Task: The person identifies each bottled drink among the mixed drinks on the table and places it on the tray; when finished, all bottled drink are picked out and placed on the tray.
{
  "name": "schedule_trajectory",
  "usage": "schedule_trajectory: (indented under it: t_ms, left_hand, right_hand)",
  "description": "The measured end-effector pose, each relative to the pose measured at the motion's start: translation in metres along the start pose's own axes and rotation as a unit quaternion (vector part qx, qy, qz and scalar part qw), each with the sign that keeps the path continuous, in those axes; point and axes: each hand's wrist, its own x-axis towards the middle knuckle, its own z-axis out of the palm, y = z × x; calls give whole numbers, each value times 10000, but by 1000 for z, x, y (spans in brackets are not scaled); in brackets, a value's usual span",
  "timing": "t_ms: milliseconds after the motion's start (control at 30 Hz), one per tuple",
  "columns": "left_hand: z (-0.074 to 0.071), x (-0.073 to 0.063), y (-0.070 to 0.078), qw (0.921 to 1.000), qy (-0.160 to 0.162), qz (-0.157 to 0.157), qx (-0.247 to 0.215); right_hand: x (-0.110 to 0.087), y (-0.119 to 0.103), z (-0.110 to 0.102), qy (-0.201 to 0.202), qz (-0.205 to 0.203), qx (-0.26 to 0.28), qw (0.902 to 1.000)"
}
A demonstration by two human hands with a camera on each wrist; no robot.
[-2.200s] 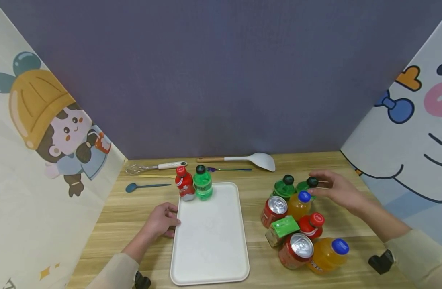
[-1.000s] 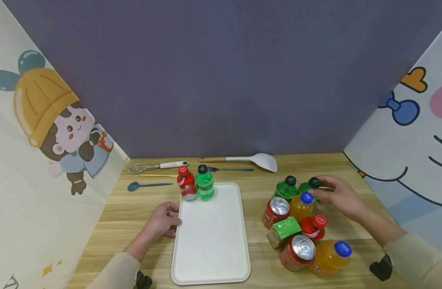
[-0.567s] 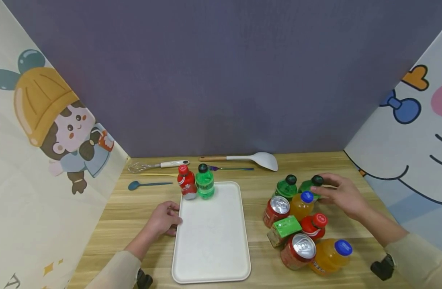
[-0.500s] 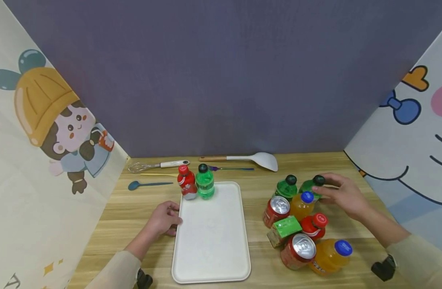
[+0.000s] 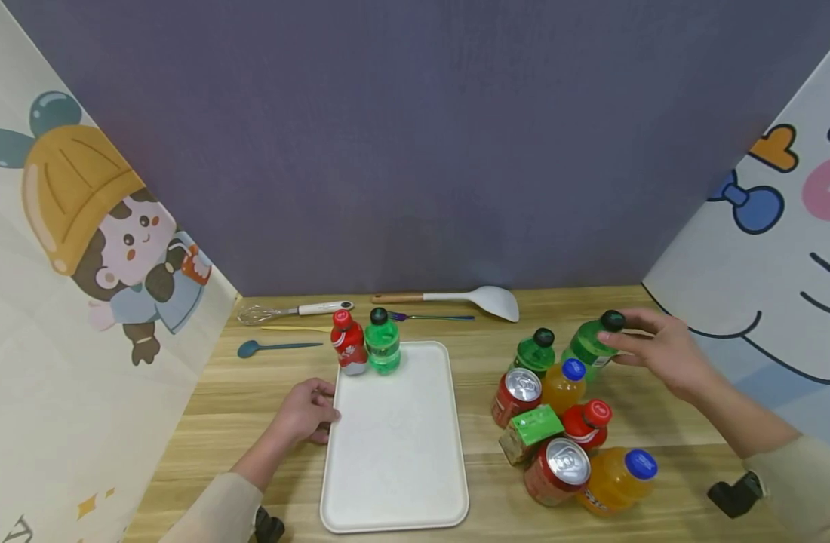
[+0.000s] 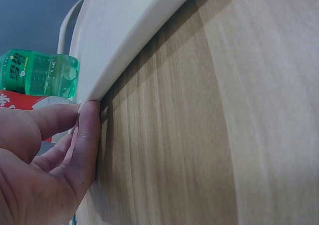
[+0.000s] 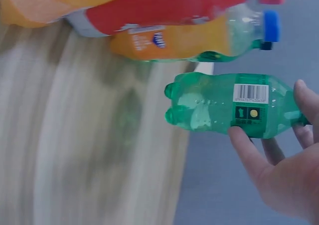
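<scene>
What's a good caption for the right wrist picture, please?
A right hand holds a green bottle above the wooden table, near a red bottle and orange bottles.

A barcode [image 7: 250, 93] sits on the green bottle [image 7: 209, 105] in my right hand [image 7: 294, 180], digits illegible to me; Chinese characters [image 6: 18, 65] mark another green bottle [image 6: 45, 75], a blurred logo [image 7: 158, 39] the orange bottle [image 7: 187, 39].

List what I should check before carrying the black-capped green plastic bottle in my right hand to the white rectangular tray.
1. Right hand holding the green bottle: ok.
2. Green bottle lifted off the pale wooden table: ok.
3. White tray steadied: ok, left hand grips its edge.
4. Room on the white tray: ok, near part bare.
5. Low straight path: not ok, a second black-capped green plastic bottle stands between.
6. Black cap tightness: cannot tell.
</scene>
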Motion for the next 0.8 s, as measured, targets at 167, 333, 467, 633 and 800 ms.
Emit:
schedule_trajectory:
  t_ms: [167,333,467,633,800]
  left_hand:
    - [0,-1,0,10000,-12,21,6]
    - [0,-2,1,10000,-12,72,-38]
    - [-1,-3,2,10000,-4,63,-38]
    - [-1,-4,2,10000,1,55,-25]
    - [-1,-3,1,9999,3,118,-35]
  right_hand:
    - [-1,-23,-7,47,94,-244,9996]
    - [1,-43,-14,151,191,-478,9986]
    - [5,-56,-21,248,44,-622,9977]
    - [11,-71,-28,344,-13,-623,9975]
    - [19,-87,-31,382,50,-727,9966]
